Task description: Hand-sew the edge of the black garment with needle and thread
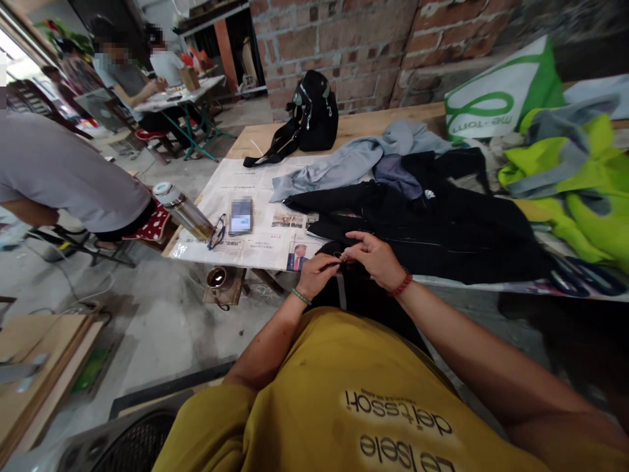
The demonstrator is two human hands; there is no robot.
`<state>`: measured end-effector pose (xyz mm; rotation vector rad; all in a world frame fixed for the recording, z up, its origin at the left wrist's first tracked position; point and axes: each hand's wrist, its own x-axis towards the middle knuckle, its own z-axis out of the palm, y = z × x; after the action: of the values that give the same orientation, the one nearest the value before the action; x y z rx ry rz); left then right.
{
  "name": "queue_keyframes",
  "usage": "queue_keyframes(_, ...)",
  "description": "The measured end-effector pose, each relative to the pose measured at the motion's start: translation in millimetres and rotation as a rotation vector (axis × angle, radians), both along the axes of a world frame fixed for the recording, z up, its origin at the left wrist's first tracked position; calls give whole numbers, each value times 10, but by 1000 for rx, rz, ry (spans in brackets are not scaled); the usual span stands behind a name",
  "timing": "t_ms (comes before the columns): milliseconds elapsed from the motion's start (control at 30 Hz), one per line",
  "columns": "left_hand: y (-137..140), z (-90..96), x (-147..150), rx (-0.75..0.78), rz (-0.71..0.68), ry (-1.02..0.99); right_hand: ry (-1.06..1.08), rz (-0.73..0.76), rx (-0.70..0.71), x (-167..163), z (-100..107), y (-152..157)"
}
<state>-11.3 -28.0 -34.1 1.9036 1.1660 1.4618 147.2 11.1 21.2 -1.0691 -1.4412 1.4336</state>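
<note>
At the near edge of the table my left hand [317, 275] is closed, its fingertips pinched together. Close beside it on the right, my right hand [377, 261] is closed too, thumb and index finger meeting near the left fingertips. A thin dark loop, like thread, shows between the two hands; what exactly each pinches is too small to make out. Black clothing [432, 216] lies spread on the table just beyond my hands, one end reaching up to them. Behind it is a crumpled grey garment [334, 167].
On the newspaper-covered table [260, 252] are a phone [240, 215], glasses [217, 233], a tilted-looking flask [181, 210] and a black bag [317, 111]. Yellow-green clothing [565, 164] and a green-white bag [506, 98] lie right. A cup [217, 278] stands lower left; people sit left.
</note>
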Motion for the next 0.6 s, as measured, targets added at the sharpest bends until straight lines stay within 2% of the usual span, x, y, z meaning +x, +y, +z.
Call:
queue_keyframes(100,-2,0,-1,-2,7,14,27,-20,-68,-25,-11,-12)
queue_keyframes(200,-3,-12,-2,6,13,29,8,-19,-54,-39,-26,-10)
queue_keyframes(300,0,-28,2,17,10,31,-106,-24,72,-24,-32,-2)
queue_keyframes(433,2,-37,7,45,10,25,-375,-82,270,9,-44,5)
queue_keyframes(600,-1,-36,4,19,3,36,-473,-89,353,-15,-61,13)
